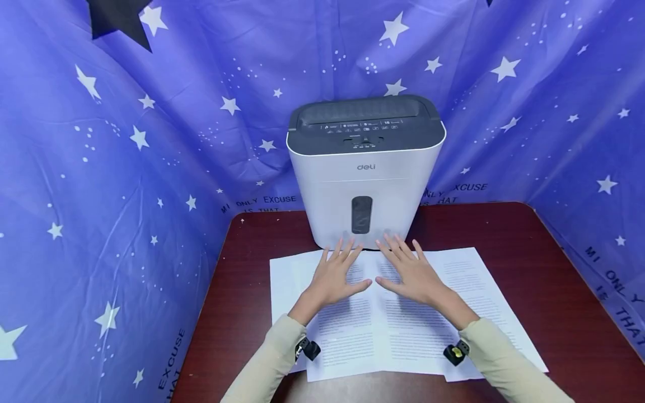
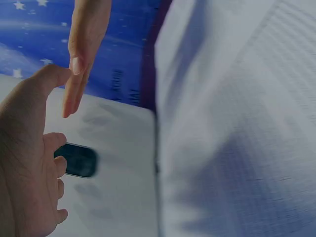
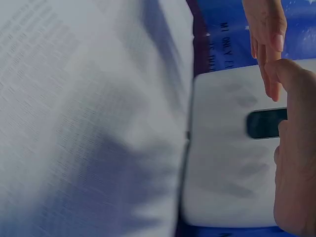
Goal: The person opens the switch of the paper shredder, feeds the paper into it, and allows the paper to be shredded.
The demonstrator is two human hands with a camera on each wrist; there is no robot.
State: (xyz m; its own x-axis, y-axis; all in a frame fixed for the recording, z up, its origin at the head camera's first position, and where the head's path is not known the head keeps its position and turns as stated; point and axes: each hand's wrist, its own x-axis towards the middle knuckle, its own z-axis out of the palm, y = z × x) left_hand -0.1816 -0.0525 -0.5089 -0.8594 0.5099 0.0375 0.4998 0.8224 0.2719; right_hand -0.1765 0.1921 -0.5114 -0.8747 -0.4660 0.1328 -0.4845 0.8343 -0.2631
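Several printed sheets of paper (image 1: 347, 341) lie overlapping on the table, covered in lines of text. Over their far part my left hand (image 1: 335, 280) is spread with straight fingers, holding nothing. My right hand (image 1: 414, 278) mirrors it on the other side, fingers apart, also holding nothing. In both wrist views a gap shows between the hands and the paper (image 2: 237, 128). Just beyond the fingertips stands a white paper shredder (image 1: 332, 196) with a dark grey top, "deli" lettering and a dark window (image 3: 266, 123). The two thumbs point toward each other.
A dark red-brown wooden table (image 1: 242, 313) carries the sheets and the shredder. Blue curtains (image 1: 166, 168) with white stars and lettering hang close around its back and sides. Each wrist wears a small black camera (image 1: 311, 350) on a strap.
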